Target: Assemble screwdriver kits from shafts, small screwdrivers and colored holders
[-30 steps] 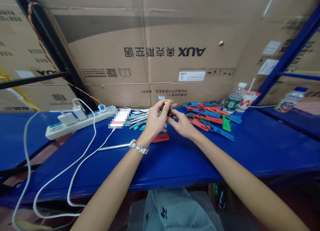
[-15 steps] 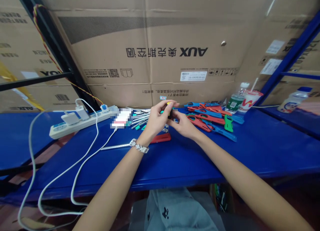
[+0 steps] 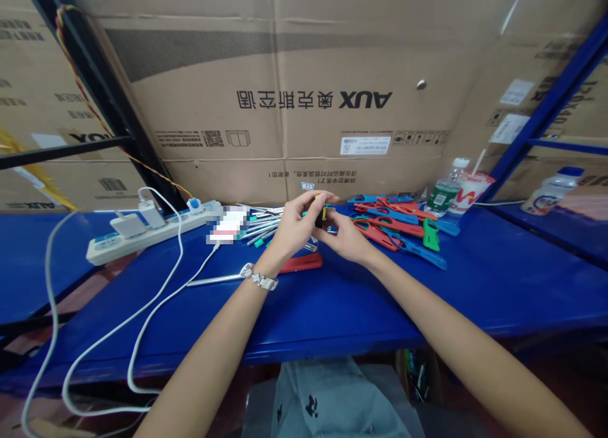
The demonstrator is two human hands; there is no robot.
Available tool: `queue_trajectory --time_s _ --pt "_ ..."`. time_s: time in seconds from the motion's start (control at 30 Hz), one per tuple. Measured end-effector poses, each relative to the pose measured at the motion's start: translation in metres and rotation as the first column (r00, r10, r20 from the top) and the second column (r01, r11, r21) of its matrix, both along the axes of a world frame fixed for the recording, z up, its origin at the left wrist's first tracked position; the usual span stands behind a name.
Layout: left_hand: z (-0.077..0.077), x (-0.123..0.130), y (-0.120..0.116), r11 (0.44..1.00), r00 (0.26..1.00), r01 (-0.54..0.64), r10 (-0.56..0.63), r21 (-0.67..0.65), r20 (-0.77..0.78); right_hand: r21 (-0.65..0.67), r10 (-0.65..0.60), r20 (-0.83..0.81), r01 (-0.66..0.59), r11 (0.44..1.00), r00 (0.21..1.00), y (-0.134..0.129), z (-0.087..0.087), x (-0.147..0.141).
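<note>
My left hand and my right hand meet above the middle of the blue table. Both have their fingers closed round a small black and yellow piece, mostly hidden by the fingers. Under my left wrist lies a red handle, with a long metal rod to its left. Behind my left hand are several metal rods with green ends. Right of my right hand is a pile of red, blue and green plastic handles.
A white power strip with plugs and cables lies on the blue table at left, beside a blurred phone. A bottle, a red and white cup and another bottle stand at right. A large carton rises behind.
The view has shifted slightly. The black and yellow piece between my hands shows more and appears turned more upright. Both hands keep nearly the same pose.
</note>
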State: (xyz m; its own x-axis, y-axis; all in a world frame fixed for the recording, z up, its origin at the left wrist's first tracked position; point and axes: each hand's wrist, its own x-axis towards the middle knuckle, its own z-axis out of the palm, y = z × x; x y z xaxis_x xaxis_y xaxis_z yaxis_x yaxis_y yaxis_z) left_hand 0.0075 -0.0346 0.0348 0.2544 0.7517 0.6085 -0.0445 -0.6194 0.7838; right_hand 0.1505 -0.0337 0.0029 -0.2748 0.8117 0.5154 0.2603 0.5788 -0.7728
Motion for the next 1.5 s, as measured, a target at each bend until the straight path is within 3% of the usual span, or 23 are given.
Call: queue_trajectory --time_s 0.07,0.13,0.33,0.4,0.5,0.67,0.73,0.87,0.97,1.07,1.13,1.37,1.5 --pt "0.001 -0.005 0.000 1.000 0.996 0.001 0.001 0.020 -0.088 -0.032 0.119 -0.008 -0.119 0.992 0.993 -0.004 0.005 0.004" --pt "0.001 -0.006 0.000 0.999 0.995 -0.032 0.034 0.026 -0.093 -0.038 0.152 0.009 -0.151 0.988 0.988 -0.005 0.007 0.007" --pt "-0.005 0.010 0.001 0.965 0.957 -0.262 0.257 0.024 0.134 0.025 -0.056 0.016 0.056 0.998 0.998 0.003 -0.001 0.001" --pt "-0.005 0.010 0.000 0.971 0.963 -0.239 0.234 0.022 0.134 0.014 -0.105 0.005 0.105 0.994 0.994 0.004 -0.004 -0.003" --pt "-0.003 0.006 -0.001 0.993 0.991 -0.115 0.115 -0.008 0.061 0.021 -0.132 -0.001 0.132 0.991 0.991 0.001 -0.004 -0.004" --pt "-0.004 -0.003 0.001 0.999 0.998 0.037 -0.038 -0.037 -0.044 -0.007 0.137 0.003 -0.137 0.991 0.991 -0.004 0.004 0.007" --pt "-0.006 -0.007 0.003 1.000 0.997 0.015 -0.017 -0.025 -0.072 -0.024 0.146 0.014 -0.146 0.989 0.989 -0.003 0.005 0.011" --pt "-0.015 -0.022 0.003 0.978 0.973 -0.205 0.208 0.040 -0.098 -0.026 0.066 -0.030 -0.067 0.997 0.997 0.001 0.001 0.011" --pt "-0.031 -0.039 -0.004 0.952 0.912 -0.285 0.305 0.113 -0.273 -0.119 0.075 -0.130 -0.091 0.989 0.989 0.001 -0.002 0.003" --pt "-0.049 -0.052 -0.013 0.973 0.833 -0.143 0.219 0.184 -0.508 -0.238 0.064 -0.203 -0.113 0.965 0.977 -0.004 -0.004 -0.007" --pt "-0.059 -0.055 -0.017 0.979 0.792 -0.083 0.177 0.185 -0.584 -0.271 0.053 -0.230 -0.116 0.956 0.972 -0.008 -0.005 -0.009" --pt "-0.066 -0.052 -0.015 0.995 0.806 -0.043 0.086 0.087 -0.586 -0.340 0.195 -0.245 -0.273 0.900 0.950 -0.010 -0.003 0.004" --pt "-0.068 -0.052 -0.013 0.995 0.831 -0.066 0.098 0.077 -0.548 -0.274 0.153 -0.180 -0.199 0.941 0.972 -0.007 -0.002 0.002"
